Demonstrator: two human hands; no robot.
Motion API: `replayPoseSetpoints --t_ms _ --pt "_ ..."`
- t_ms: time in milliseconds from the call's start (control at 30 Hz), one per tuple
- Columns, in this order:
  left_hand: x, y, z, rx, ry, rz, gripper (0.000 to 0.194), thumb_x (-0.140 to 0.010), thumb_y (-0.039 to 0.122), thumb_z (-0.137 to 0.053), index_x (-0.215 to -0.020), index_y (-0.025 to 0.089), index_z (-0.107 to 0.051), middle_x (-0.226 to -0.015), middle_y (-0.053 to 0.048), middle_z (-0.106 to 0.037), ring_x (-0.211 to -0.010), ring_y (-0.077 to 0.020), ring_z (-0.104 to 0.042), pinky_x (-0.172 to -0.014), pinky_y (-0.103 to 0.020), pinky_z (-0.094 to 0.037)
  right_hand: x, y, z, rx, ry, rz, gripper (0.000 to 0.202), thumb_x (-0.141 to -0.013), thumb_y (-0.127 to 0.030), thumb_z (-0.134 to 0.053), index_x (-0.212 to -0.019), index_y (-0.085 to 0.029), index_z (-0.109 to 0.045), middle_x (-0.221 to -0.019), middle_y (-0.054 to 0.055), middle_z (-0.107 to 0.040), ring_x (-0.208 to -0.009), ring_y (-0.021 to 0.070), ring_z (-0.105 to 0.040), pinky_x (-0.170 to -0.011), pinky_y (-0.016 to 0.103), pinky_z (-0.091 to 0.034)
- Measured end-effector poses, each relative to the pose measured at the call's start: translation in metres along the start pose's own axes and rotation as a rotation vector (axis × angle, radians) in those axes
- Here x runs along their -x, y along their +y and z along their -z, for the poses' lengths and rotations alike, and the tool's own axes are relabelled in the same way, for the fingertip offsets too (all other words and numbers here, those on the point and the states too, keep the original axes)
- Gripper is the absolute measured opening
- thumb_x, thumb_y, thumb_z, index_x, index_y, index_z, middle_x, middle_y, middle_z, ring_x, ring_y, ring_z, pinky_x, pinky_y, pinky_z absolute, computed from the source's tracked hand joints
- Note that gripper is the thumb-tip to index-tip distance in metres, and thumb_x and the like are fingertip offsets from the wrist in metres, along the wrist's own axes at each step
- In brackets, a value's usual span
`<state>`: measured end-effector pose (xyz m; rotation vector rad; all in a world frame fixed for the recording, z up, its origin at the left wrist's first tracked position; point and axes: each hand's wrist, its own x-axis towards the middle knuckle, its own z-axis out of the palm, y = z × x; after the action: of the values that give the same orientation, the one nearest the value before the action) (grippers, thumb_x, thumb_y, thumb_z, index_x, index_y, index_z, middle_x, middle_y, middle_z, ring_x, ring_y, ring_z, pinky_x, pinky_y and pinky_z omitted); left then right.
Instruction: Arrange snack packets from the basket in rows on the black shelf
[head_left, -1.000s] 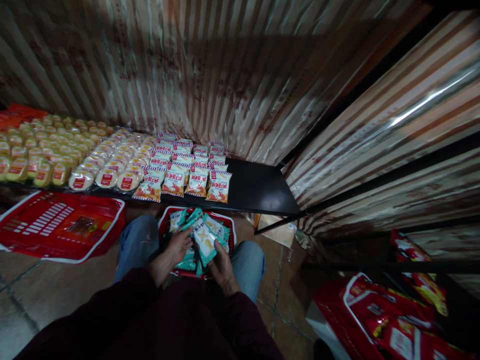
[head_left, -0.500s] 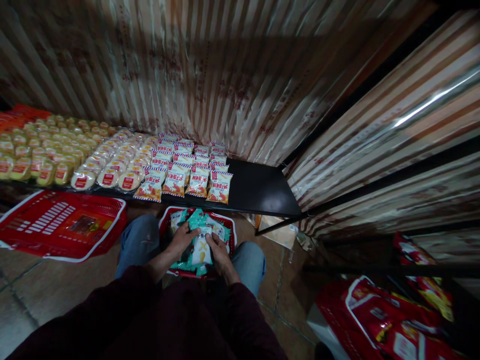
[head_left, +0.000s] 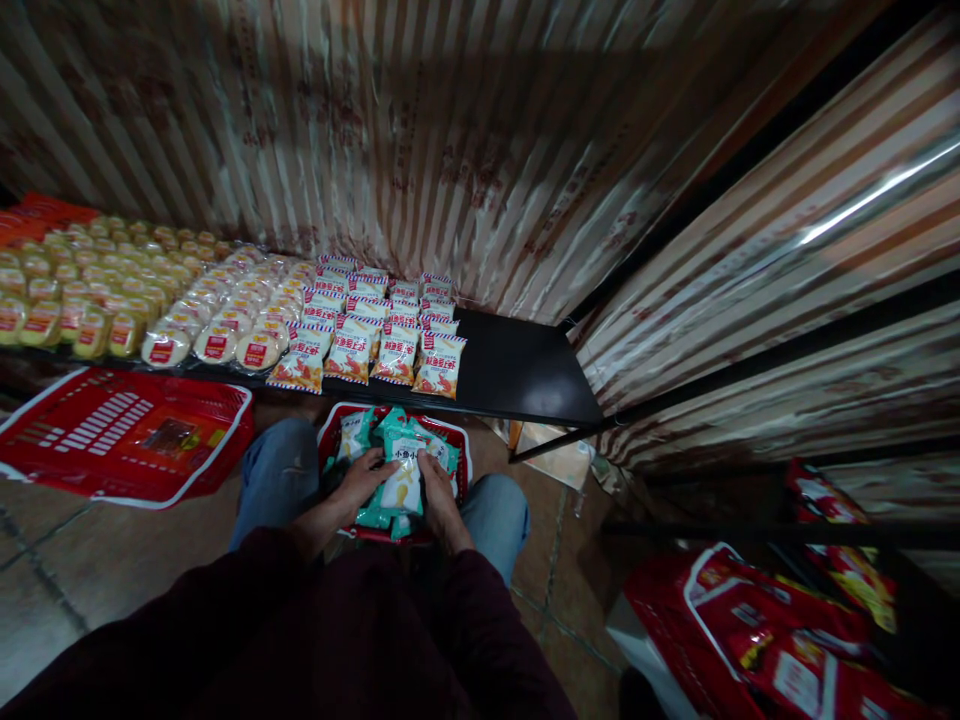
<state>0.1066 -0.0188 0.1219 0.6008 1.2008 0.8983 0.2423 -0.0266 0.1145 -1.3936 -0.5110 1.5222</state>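
Note:
Between my knees stands a red basket with a white rim, filled with several teal-and-white snack bags. One teal-and-white snack bag is held over the others, its printed front facing up. My left hand grips its left edge with the fingers bent and the thumb on the front. On its right edge, my right hand holds with the thumb on top; its other fingers are mostly hidden behind the bag. Just beyond the basket, white-and-orange snack bags stand in rows on the black shelf.
Left of those bags lie round wrapped pastries and yellow wrapped cakes. A red basket holding a flat orange pack is on the floor at left. Red packages lie at lower right. Striped sheeting hangs behind the shelf.
The view has tilted slightly, so the shelf and basket sit a little higher in the picture. Both hands stay on the same snack bag, which has shifted only slightly.

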Motion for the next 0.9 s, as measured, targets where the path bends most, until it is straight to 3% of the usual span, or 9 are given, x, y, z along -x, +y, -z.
replayPoseSetpoints --t_ms 233,433,600,700,900 --pt "0.004 0.006 -0.004 -0.101 0.023 -0.011 0.042 -0.061 0.047 -0.075 -0.088 0.017 -0.063 -0.089 -0.005 -0.07 -0.085 -0.0217 -0.063 -0.074 -0.029 -0.047 0.001 -0.002 -0.004 -0.01 0.04 0.009 0.045 -0.06 -0.057 -0.073 -0.08 -0.018 -0.06 -0.069 0.001 -0.069 -0.064 0.0175 -0.065 -0.061 0.028 -0.051" --pt "0.0 0.003 -0.005 -0.23 0.099 -0.102 0.037 -0.061 0.05 -0.071 -0.07 0.017 -0.06 -0.068 -0.001 -0.064 -0.068 -0.0187 -0.059 -0.061 -0.027 -0.043 -0.001 -0.003 -0.001 0.073 0.012 0.039 0.042 -0.062 -0.055 -0.072 -0.08 -0.019 -0.06 -0.065 -0.002 -0.065 -0.062 0.0158 -0.061 -0.058 0.026 -0.048" --pt "-0.005 -0.004 0.001 -0.189 0.153 -0.073 0.035 -0.064 0.049 -0.067 -0.078 0.017 -0.063 -0.073 -0.003 -0.067 -0.072 -0.0199 -0.061 -0.064 -0.028 -0.046 -0.004 0.002 0.0 0.123 0.04 0.069 0.041 -0.064 -0.059 -0.068 -0.073 -0.02 -0.06 -0.062 -0.002 -0.063 -0.063 0.0152 -0.059 -0.059 0.025 -0.047" --pt "-0.008 -0.008 0.004 -0.18 0.191 -0.069 0.035 -0.066 0.05 -0.064 -0.075 0.017 -0.062 -0.07 -0.003 -0.066 -0.069 -0.0199 -0.061 -0.062 -0.029 -0.047 0.0 0.003 -0.001 0.113 0.003 0.068 0.042 -0.065 -0.059 -0.068 -0.079 -0.02 -0.062 -0.072 -0.001 -0.067 -0.071 0.0162 -0.062 -0.066 0.026 -0.05" --pt "-0.016 -0.008 0.002 -0.159 0.235 -0.091 0.039 -0.068 0.054 -0.062 -0.08 0.017 -0.064 -0.075 -0.004 -0.068 -0.071 -0.0198 -0.062 -0.065 -0.029 -0.047 0.016 0.003 -0.003 0.061 -0.202 -0.025 0.059 -0.063 -0.049 -0.076 -0.112 -0.023 -0.058 -0.106 0.005 -0.069 -0.094 0.0219 -0.066 -0.082 0.033 -0.053"
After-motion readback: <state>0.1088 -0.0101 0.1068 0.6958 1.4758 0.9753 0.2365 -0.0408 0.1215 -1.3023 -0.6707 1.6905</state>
